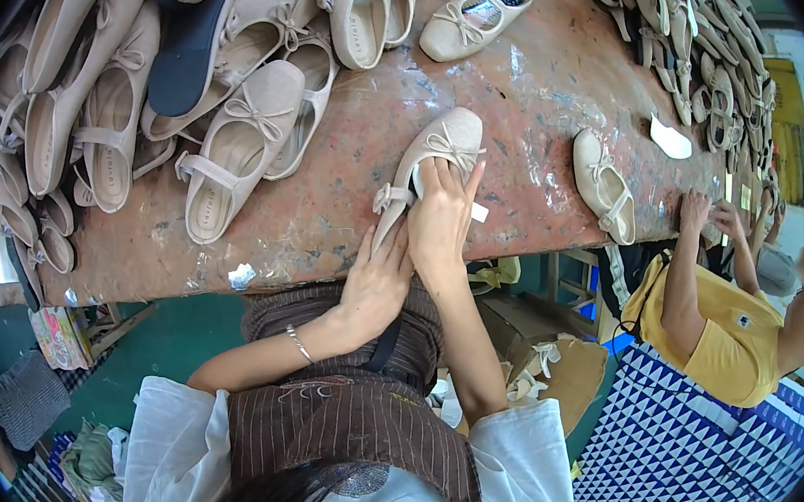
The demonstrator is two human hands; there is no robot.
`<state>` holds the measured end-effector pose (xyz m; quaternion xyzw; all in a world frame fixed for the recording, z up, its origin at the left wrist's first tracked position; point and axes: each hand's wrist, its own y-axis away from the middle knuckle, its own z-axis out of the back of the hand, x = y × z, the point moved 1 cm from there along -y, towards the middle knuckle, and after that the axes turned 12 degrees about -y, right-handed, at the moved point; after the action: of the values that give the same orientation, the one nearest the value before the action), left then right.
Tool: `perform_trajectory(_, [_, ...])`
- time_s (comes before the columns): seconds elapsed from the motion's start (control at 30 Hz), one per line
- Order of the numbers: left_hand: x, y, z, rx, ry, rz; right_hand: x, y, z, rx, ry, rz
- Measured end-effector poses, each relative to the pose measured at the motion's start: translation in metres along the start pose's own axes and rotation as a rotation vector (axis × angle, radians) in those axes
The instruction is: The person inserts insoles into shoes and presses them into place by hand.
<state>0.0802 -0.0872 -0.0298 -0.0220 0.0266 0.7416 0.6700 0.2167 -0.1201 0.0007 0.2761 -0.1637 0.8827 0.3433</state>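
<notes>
A beige flat shoe [446,138] with a bow and an ankle strap lies at the table's near edge, toe pointing away from me. The fingers of my right hand [442,218] reach down into its opening, while one finger stays outside along its right side. At the heel, my left hand [377,286] grips the back of the same shoe, fingers close together. A sliver of something white shows inside the shoe beside my right fingers; the rest of the inside is hidden by my hand. Just right of my right hand is a small white piece [480,212].
Many similar beige shoes [248,132] are heaped at the left. Single shoes lie at the far middle [475,19] and to the right [605,184], near a white insole-shaped piece [670,138]. A person in yellow [722,334] works at right. Beneath the table stands a cardboard box [575,377].
</notes>
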Motion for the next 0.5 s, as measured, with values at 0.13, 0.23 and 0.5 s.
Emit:
perform_trajectory(0.13, [-0.012,-0.004,-0.006,0.02,0.115,0.07,0.008,0.015,-0.007,0.036,0.07,-0.022])
perform_trajectory(0.23, [-0.014,-0.003,-0.007,0.009,0.035,0.058,0.008,0.009,-0.011,-0.105,0.089,0.055])
perform_trajectory(0.5, [-0.011,-0.002,-0.013,0.012,0.055,0.013,-0.01,0.038,-0.022,0.012,0.178,0.137])
